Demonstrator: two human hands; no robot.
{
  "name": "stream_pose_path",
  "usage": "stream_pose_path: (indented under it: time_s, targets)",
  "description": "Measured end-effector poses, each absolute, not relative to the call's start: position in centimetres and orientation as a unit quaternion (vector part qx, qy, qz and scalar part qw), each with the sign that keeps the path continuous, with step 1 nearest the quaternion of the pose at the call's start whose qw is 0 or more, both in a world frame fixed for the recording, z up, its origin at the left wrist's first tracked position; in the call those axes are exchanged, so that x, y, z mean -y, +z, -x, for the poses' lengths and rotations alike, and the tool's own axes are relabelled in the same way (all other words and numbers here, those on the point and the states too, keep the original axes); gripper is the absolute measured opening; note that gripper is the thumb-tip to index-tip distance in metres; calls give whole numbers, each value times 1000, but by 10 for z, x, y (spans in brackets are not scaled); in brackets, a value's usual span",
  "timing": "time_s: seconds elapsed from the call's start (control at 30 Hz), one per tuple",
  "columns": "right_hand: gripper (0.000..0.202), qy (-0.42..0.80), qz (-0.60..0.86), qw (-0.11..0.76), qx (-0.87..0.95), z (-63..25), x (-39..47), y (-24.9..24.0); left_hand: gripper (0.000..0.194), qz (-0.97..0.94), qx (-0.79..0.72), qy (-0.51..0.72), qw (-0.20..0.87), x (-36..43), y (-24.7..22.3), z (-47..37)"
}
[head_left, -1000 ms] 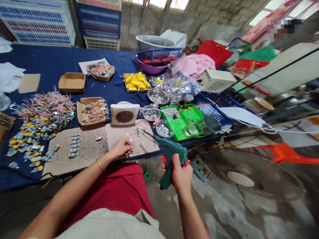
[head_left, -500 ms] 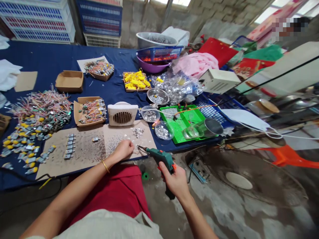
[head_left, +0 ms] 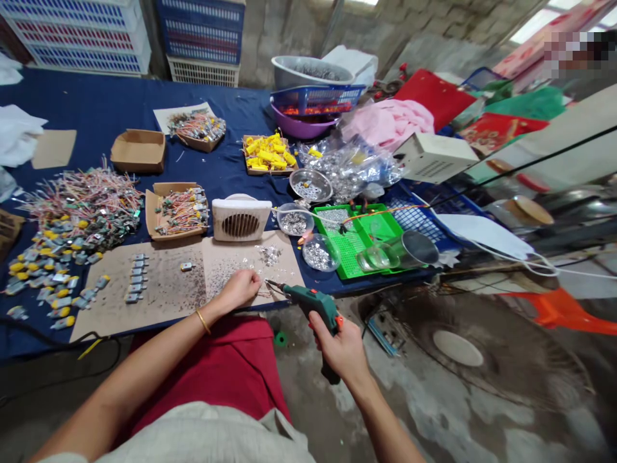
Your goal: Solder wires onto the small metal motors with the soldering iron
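Note:
My right hand (head_left: 341, 344) is wrapped round the handle of a green soldering gun (head_left: 313, 305). Its thin tip points left, close to the fingers of my left hand (head_left: 242, 287). Those fingers are pinched together over the front of the cardboard sheet (head_left: 193, 310); what they hold is too small to make out. Small metal bits (head_left: 270, 254) lie scattered just beyond. Farther left on the cardboard, several small motors (head_left: 137, 279) stand in a column, and a single motor (head_left: 186, 266) lies apart from them.
A white fan box (head_left: 241, 220) stands behind the cardboard. Right of it are dishes of metal parts (head_left: 320, 253) and a green tray (head_left: 354, 251). Piled motors with wires (head_left: 89, 206) cover the left. A cable (head_left: 60, 344) hangs at the front left edge.
The view has shifted slightly, so the tabletop things appear a little farther right. Both hands keep nearly the same pose, with the soldering gun tip still near my left fingers.

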State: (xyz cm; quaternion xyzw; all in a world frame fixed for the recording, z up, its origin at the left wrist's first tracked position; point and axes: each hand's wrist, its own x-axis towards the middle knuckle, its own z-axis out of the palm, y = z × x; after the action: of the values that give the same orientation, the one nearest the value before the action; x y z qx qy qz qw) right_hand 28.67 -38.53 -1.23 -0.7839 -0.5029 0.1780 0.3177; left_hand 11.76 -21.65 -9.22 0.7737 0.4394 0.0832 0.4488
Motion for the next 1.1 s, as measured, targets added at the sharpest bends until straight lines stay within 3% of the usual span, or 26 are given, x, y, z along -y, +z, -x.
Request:
stream_pose_path:
  time_s: [0.47,0.87,1.1]
  targets:
    - [46,185,787,302,505,-287,382,-18,18,-764,-457,65,450,214,-89,-122]
    - [30,171,722,282,609,-279,373,-4,23,-756,-452,33,473,209,-90,-127]
    - [33,163,730,304,590,-280,371,4,22,-741,-442,22,505,206,-94,-127]
